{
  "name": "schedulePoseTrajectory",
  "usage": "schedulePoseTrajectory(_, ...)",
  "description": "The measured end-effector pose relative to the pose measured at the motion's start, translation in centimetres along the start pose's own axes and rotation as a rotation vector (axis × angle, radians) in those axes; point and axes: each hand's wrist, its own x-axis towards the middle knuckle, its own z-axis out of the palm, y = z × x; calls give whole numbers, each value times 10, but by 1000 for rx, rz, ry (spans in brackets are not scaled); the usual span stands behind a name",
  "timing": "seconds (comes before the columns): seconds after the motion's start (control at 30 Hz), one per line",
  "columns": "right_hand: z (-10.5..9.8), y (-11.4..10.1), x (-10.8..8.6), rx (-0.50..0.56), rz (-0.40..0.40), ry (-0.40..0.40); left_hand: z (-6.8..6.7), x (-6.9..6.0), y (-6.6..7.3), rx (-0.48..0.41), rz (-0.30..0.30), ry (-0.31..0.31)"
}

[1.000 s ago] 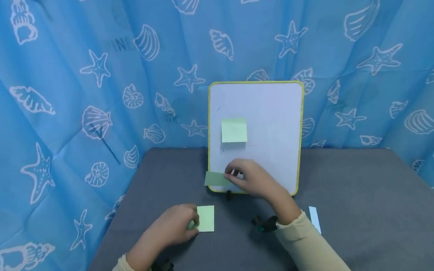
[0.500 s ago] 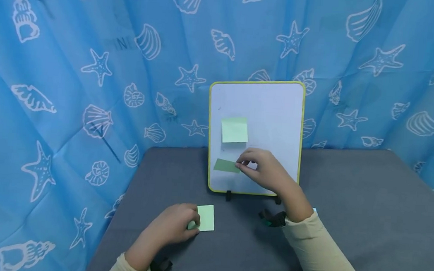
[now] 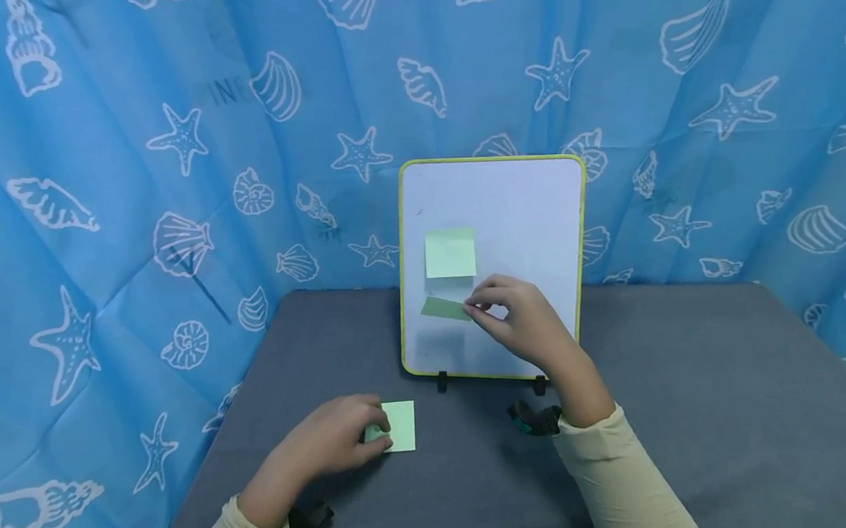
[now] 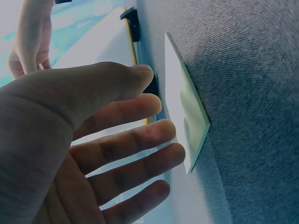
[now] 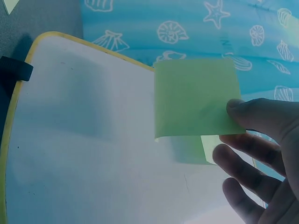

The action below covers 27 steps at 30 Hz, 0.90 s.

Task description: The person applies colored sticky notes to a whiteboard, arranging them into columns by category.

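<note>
My right hand [image 3: 525,319] pinches a green sticky note [image 3: 445,308] by its edge between thumb and index finger. In the right wrist view this sticky note [image 5: 196,95] is held in front of the whiteboard [image 5: 70,126]; I cannot tell whether it touches the board. Another light green sticky note [image 3: 450,253] is on the left part of the whiteboard [image 3: 527,222], just above the held one. On the table, my left hand [image 3: 340,432] is beside a pad of green sticky notes [image 3: 402,426]. Its fingers are loosely bent near the pad [image 4: 180,100] without gripping it.
The yellow-rimmed whiteboard stands upright on small black feet [image 3: 442,381] at the back of the grey table [image 3: 712,411]. Behind it hangs a blue curtain [image 3: 257,125] with white shell prints. Dark straps show at both wrists.
My right hand has carried the sticky note up from the whiteboard's lower left edge, slightly rightward, to just below the other note. The left hand has stayed by the pad.
</note>
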Motion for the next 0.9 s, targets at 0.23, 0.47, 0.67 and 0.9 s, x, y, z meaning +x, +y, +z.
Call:
schedulePoseTrajectory(0.23, -1, -1, 0, -42, 20, 67, 4, 0, -3, 24, -10, -13)
schedulePoseTrajectory(0.47, 0, 1, -1, -76, -19, 118, 6, 1, -4, 45, -5, -5)
schedulePoseTrajectory(0.67, -1, 0, -1, -104, -51, 165, 8, 1, -4, 65, -9, -7)
schedulePoseTrajectory(0.9, 1, 2, 0, -117, -49, 167, 7, -1, -2, 65, -12, -12)
